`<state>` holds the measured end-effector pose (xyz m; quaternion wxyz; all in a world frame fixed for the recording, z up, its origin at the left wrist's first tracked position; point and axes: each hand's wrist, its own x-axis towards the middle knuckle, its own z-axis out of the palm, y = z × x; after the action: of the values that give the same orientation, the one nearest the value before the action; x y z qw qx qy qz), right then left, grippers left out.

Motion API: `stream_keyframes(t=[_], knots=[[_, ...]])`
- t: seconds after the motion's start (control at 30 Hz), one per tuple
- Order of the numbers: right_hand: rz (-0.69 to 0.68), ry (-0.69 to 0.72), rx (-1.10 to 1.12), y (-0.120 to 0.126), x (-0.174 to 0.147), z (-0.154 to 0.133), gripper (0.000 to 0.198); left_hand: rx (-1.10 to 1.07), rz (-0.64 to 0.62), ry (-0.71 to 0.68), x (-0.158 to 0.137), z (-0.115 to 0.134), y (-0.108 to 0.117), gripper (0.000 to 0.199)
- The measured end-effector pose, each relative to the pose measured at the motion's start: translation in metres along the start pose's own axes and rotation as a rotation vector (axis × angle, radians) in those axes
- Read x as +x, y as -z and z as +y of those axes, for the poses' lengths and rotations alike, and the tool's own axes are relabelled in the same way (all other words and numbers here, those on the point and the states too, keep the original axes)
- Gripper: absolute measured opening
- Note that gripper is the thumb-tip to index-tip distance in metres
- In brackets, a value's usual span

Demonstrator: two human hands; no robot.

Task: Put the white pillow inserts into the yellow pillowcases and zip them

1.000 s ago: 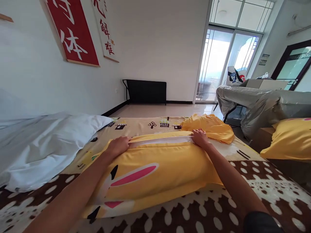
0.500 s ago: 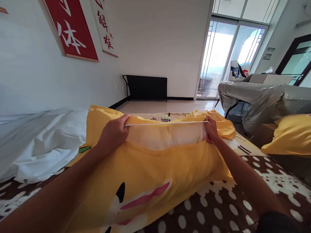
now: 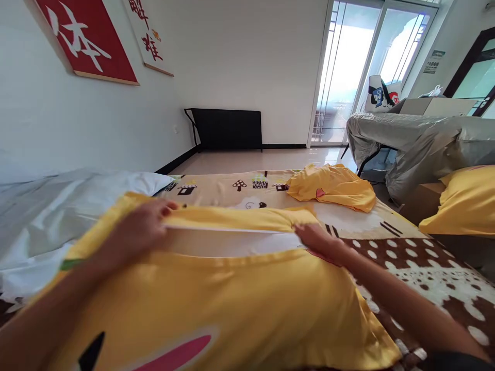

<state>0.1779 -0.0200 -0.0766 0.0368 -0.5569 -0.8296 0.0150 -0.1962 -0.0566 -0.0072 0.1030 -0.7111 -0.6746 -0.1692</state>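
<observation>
A yellow pillowcase (image 3: 232,304) with a pink and black print lies across the front of the bed, looking filled out. Its opening runs along the far side, and a pale surface (image 3: 232,242), perhaps a pillow, shows inside. At the opening's left end my left hand (image 3: 143,226), blurred by motion, is closed on the yellow edge. My right hand (image 3: 315,238) grips the edge at the other end, fingers pinched together. Between both hands the rim is stretched nearly straight.
A crumpled yellow cloth (image 3: 332,186) lies farther back on the patterned bedding (image 3: 216,186). White bedding (image 3: 77,206) is heaped at left. Another yellow pillow (image 3: 464,203) rests at right, near a plastic-covered table (image 3: 417,129). A black folded panel (image 3: 228,129) leans against the wall.
Both hands and the pillowcase have come nearer to me and lower in view. The crumpled yellow cloth behind now shows fully, apart from the pillowcase. The view has tilted down slightly.
</observation>
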Motion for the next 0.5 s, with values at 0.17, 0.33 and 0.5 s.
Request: stream_keyframes(t=[0.17, 0.33, 0.5], knots=[[0.013, 0.034, 0.057, -0.047, 0.023, 0.004, 0.024, -0.128, -0.153, -0.722, -0.032, 0.074, -0.04, 0.042], [0.151, -0.051, 0.096, -0.022, 0.012, 0.018, 0.023, -0.228, -0.36, -1.093, -0.019, 0.18, -0.041, 0.028], [0.273, -0.059, 0.201, 0.003, 0.002, 0.024, 0.015, -0.314, -0.314, -1.049, 0.008, 0.202, -0.074, 0.041]])
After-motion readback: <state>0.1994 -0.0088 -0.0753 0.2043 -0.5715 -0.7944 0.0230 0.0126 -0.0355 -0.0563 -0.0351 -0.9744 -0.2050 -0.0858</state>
